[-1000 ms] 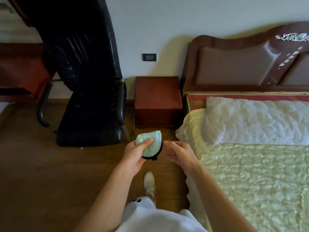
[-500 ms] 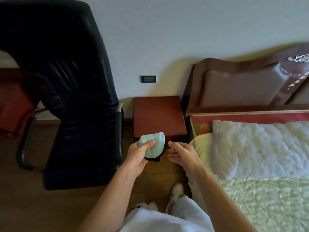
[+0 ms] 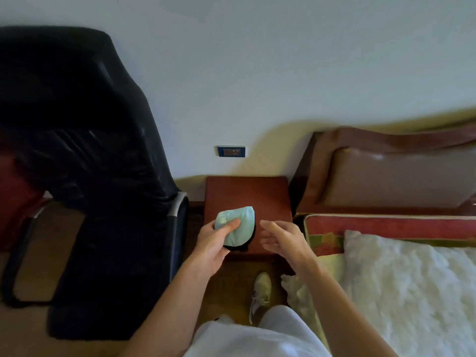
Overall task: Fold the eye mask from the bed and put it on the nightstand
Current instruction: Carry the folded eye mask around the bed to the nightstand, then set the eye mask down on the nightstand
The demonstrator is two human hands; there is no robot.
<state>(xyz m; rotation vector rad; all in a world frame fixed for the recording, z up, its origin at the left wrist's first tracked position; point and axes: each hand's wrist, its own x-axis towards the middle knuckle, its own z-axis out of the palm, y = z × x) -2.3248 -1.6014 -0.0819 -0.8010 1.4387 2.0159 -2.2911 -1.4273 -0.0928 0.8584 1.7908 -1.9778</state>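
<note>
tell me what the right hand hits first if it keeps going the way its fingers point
Most likely the folded eye mask held in the left hand: the right hand is open, fingers aimed left toward it. Depth is unclear; it could pass over the nightstand instead.

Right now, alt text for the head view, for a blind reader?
A person's left hand holds a folded mint-green eye mask over the front of a red-brown nightstand, with the open, empty right hand beside it. A black office chair stands left of the nightstand; a bed with a white pillow and brown headboard is to the right.
</note>
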